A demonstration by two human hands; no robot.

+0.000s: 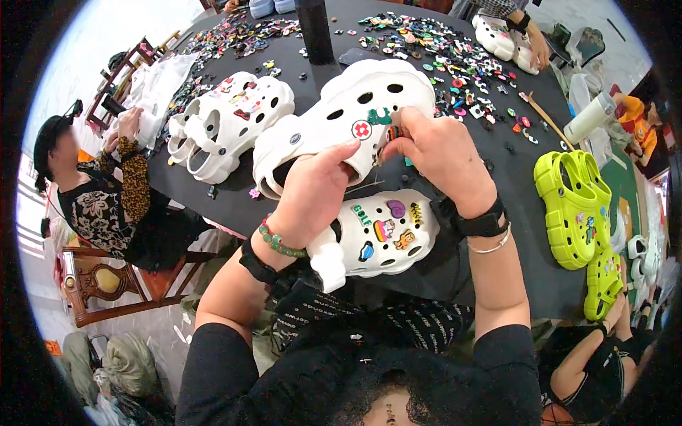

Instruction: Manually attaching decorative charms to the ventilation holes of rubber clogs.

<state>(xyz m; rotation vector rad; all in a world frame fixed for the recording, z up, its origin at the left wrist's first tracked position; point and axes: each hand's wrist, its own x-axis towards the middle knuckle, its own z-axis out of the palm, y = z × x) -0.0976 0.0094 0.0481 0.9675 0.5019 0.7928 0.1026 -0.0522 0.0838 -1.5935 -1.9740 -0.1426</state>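
Black table [234,202] | both hands [312,192] gripping one white clog [334,113] | second clog [380,234] below

Black table [213,199], wooden chair [106,284], pale floor [92,42].

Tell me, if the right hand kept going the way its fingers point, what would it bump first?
Probably the white clog it already touches: the right hand points left at the small charm pinched against the clog's top.

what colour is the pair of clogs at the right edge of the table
Bright lime green; the pair of clogs shows best in the head view.
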